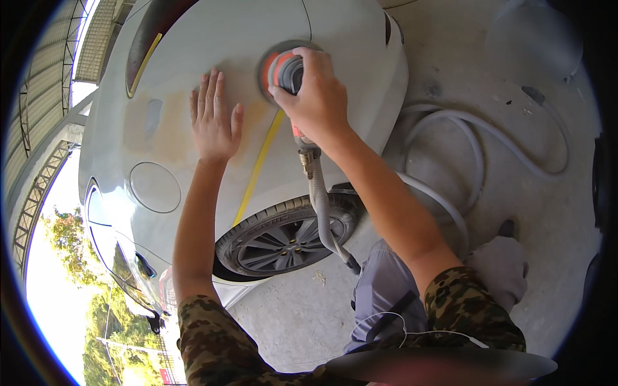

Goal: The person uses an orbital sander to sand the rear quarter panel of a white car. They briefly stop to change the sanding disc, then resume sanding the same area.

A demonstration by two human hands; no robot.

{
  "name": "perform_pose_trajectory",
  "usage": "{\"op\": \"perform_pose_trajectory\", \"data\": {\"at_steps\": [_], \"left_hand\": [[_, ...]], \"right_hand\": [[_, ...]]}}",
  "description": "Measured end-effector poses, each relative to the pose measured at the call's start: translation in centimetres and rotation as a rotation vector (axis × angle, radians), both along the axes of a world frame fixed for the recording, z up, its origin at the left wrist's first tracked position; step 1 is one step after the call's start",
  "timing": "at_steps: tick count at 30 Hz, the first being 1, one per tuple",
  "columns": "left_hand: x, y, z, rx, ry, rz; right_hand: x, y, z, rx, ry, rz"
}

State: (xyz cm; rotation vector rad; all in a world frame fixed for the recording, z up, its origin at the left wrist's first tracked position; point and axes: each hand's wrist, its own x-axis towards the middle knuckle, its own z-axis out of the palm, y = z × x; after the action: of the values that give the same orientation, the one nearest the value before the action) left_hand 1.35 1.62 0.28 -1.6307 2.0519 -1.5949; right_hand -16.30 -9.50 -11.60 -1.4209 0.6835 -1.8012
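The right hand (315, 90) wraps over the head of an orange-and-black disc sander (281, 68), its fingers and thumb closed round the top housing, probably so that the palm can both press and steer the tool. The sander sits pad-down on the pale grey car body (241, 32), beyond the upper end of a yellow tape strip (261, 166), which perhaps guards the edge it follows. The left hand (216, 121) holds nothing: it lies flat on the panel beside a tan patch (174, 119), fingers together and thumb apart, likely bracing the person or feeling the surface. A ribbed hose (318, 199) leaves the sander's handle and hangs across the wheel (290, 241), seemingly to stay off the paint; more grey hose (479, 157) loops on the concrete floor (418, 83). Both forearms reach up from the lower edge, the left nearly straight, the right angled inward across the body, so the 2 hands work side by side.
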Motion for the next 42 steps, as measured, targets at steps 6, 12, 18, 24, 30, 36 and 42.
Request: {"op": "perform_pose_trajectory", "data": {"at_steps": [6, 12, 18, 24, 30, 36, 42], "left_hand": [[0.5, 2.8, -1.3, 0.034, -0.016, 0.057], [0.9, 2.9, -1.4, 0.027, -0.027, 0.071], [0.7, 2.7, -1.5, 0.031, -0.028, 0.074], [0.5, 2.6, -1.5, 0.037, -0.037, 0.103], [0.4, 2.8, -1.6, 0.042, -0.046, 0.108], [0.5, 2.5, -1.6, 0.038, -0.026, 0.078], [0.2, 2.8, -1.5, 0.044, -0.04, 0.124]], "right_hand": [[-0.5, -0.7, 0.0, -0.092, -0.019, -0.019], [-0.1, 0.2, 0.4, -0.039, -0.037, 0.029], [-0.9, -1.7, 0.0, 0.003, 0.02, -0.028], [0.5, 0.3, 0.5, -0.088, -0.03, 0.021], [-1.4, -2.7, 0.3, 0.027, -0.024, -0.044], [0.6, 0.7, 0.8, -0.098, -0.022, 0.057], [-0.7, -1.8, 0.5, 0.026, -0.024, 0.01]]}}
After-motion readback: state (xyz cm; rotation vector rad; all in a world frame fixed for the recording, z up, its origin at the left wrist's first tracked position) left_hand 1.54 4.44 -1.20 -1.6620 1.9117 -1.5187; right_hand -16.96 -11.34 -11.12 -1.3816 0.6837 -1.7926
